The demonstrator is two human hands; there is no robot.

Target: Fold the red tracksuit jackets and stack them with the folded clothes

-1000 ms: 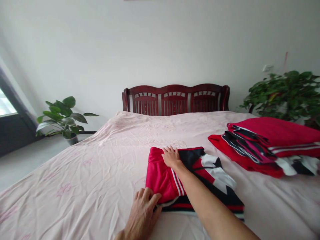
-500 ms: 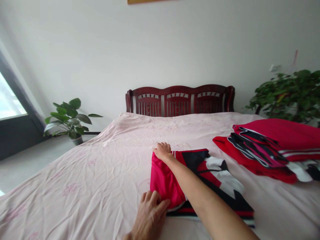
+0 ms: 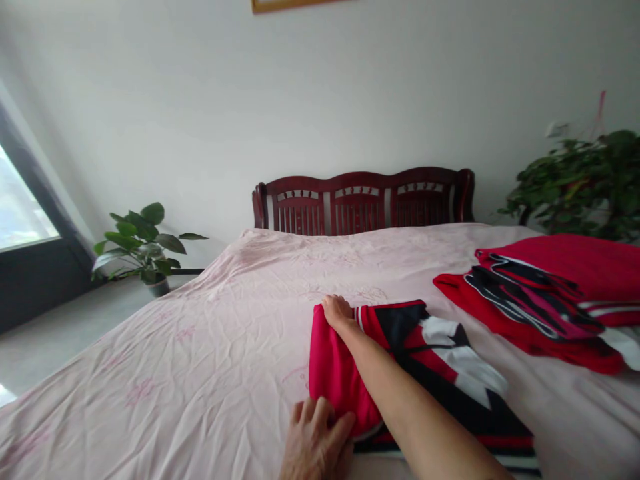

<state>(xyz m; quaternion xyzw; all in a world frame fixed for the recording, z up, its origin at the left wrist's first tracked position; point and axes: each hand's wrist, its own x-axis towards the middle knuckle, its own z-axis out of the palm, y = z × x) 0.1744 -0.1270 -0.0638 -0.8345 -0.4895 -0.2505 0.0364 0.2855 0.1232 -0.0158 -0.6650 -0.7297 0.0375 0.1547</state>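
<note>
A red, black and white jacket (image 3: 415, 327) lies folded on the bed, its bright red part (image 3: 333, 373) forming the left edge. At the far left corner my right hand (image 3: 337, 311) is closed on the cloth, the forearm crossing over the jacket. My left hand (image 3: 316, 433) grips the near left corner, thumb on top of the red fabric and fingers curled at the edge. A striped hem (image 3: 507, 441) shows on the near side, partly hidden beneath my right forearm.
A pile of folded red and dark clothes (image 3: 555, 293) sits to the right on the pink bedsheet (image 3: 215, 360). Beyond stands a dark wooden headboard (image 3: 357, 203). Potted plants flank the bed, one on the left (image 3: 145, 240) and one on the right (image 3: 580, 187).
The view has shifted a little, so the jacket, both hands and the clothes pile appear slightly farther right. Both hands keep their hold on the red edge.
</note>
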